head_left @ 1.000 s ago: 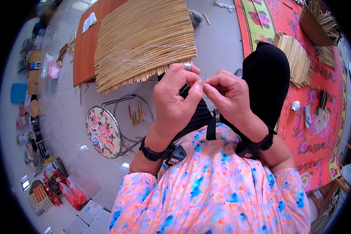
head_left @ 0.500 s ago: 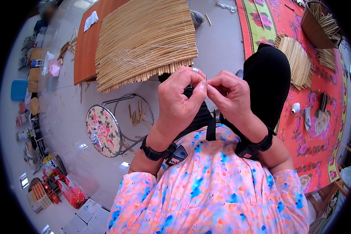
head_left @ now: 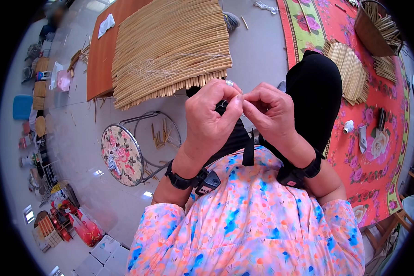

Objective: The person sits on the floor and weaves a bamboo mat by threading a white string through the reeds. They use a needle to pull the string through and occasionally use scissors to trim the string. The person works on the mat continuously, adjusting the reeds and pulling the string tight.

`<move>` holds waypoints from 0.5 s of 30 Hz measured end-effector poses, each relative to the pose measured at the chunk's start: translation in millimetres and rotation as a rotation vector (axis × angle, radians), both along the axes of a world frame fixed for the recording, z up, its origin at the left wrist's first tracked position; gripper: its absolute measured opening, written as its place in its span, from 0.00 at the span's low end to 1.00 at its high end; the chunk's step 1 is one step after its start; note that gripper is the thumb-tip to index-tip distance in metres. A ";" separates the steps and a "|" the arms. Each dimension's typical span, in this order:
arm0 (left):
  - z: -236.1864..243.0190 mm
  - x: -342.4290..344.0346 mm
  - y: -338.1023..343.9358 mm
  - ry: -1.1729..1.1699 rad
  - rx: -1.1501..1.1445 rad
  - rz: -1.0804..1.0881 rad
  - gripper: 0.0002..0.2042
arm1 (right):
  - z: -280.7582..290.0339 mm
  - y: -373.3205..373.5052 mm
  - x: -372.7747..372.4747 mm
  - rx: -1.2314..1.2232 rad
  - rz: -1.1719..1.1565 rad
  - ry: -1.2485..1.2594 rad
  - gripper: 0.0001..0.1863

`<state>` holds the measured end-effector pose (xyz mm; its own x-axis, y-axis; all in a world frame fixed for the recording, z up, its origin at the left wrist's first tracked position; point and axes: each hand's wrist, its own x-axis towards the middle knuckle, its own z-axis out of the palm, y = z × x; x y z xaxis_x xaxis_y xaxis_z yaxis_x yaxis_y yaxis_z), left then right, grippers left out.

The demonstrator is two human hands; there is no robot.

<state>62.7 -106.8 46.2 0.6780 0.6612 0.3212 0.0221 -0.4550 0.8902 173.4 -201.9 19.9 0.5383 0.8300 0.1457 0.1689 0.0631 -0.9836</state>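
My left hand [head_left: 211, 115] and my right hand [head_left: 275, 110] meet fingertip to fingertip above my lap. Both are closed in a pinch, thumb against forefinger. Whatever lies between the tips is too small to name. A ring shows on a finger of the left hand. Just beyond them, a mat of thin reed sticks [head_left: 170, 46] rests on an orange-brown table [head_left: 101, 69], its near edge overhanging. Loose white thread [head_left: 156, 68] lies tangled across the mat's near part.
A folding stool [head_left: 123, 154] with a flowered seat lies tipped at the left. On the red flowered cloth [head_left: 354, 184] at the right are a smaller stick mat [head_left: 348, 71], a white thread spool [head_left: 348, 126] and a basket of sticks [head_left: 375, 32]. Red bags [head_left: 86, 227] sit lower left.
Both hands have shifted very slightly to the left, still pinched together. Nothing else has visibly moved.
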 end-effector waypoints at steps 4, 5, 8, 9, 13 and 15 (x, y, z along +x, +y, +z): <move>-3.4 -0.3 0.3 -0.004 -0.011 0.009 0.02 | 0.5 -0.1 0.0 0.000 -0.004 -0.004 0.03; -3.4 -0.2 0.2 -0.004 -0.008 0.010 0.02 | 0.6 -0.1 0.0 -0.003 -0.003 -0.009 0.03; -2.6 0.0 0.1 -0.002 -0.005 0.014 0.02 | 1.1 -0.1 -0.2 -0.011 -0.004 -0.025 0.04; -2.1 0.0 0.2 0.001 -0.009 0.015 0.02 | 1.3 -0.1 -0.2 -0.012 -0.006 -0.030 0.04; -4.0 -1.0 1.1 0.003 -0.029 0.011 0.02 | -0.7 -0.1 -0.8 -0.012 -0.011 -0.026 0.04; -4.1 -0.9 0.3 -0.003 -0.043 0.018 0.01 | 1.1 0.0 -1.1 -0.013 -0.010 -0.025 0.04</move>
